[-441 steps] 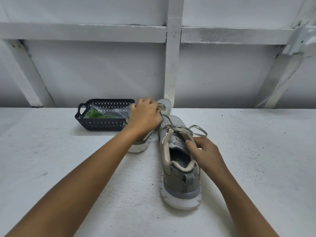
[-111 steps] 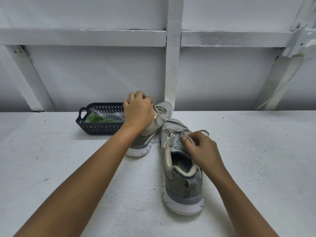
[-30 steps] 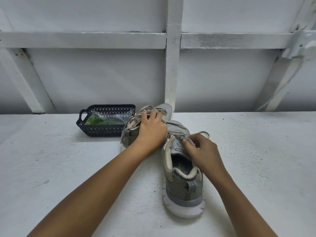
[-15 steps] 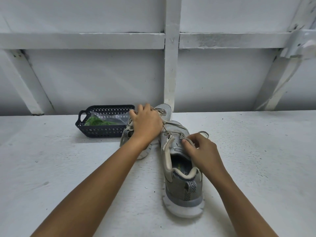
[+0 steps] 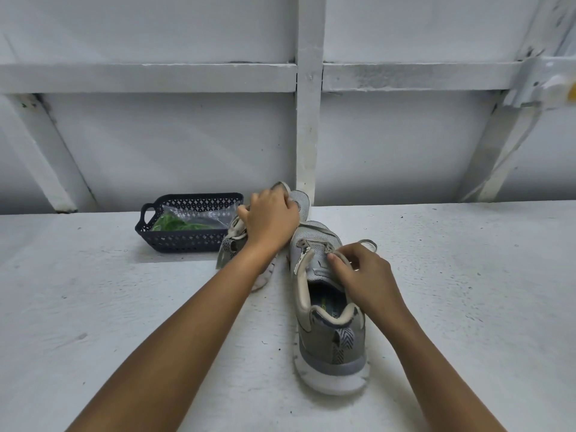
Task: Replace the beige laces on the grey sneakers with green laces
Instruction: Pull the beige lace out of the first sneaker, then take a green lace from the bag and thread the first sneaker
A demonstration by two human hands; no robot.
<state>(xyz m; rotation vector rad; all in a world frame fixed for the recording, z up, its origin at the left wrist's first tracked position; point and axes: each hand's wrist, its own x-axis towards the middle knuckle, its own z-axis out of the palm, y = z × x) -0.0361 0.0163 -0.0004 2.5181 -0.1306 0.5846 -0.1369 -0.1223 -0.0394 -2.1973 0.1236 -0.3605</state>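
On the white surface (image 5: 467, 275) in front of the person stand two grey sneakers. Nearer to them is one sneaker (image 5: 327, 332) with its heel toward the person and its toe pointing at the wall, upright on its white sole. Its tongue area shows bare eyelets, and a beige lace (image 5: 367, 244) loops out loose by the right side of the toe. The right hand (image 5: 364, 275) sits on top of this shoe at the tongue, thumb and fingers pinched together on the lace or the edge of the tongue (I can't make out which from here).

Farther back and just to the left is the second sneaker (image 5: 237, 247), tipped over on its side, its toe near the white post of the wall. The left hand (image 5: 271, 219) is wrapped down over the top of it, fingers curled closed on the shoe; what the fingertips are doing underneath is hidden by the hand itself.

Just beside that second shoe, to the left, sits a dark lattice basket (image 5: 174, 241) with a handle. Inside it lies a clear plastic bag (image 5: 199, 213) holding the green laces (image 5: 171, 224), bunched at the left end of the basket.
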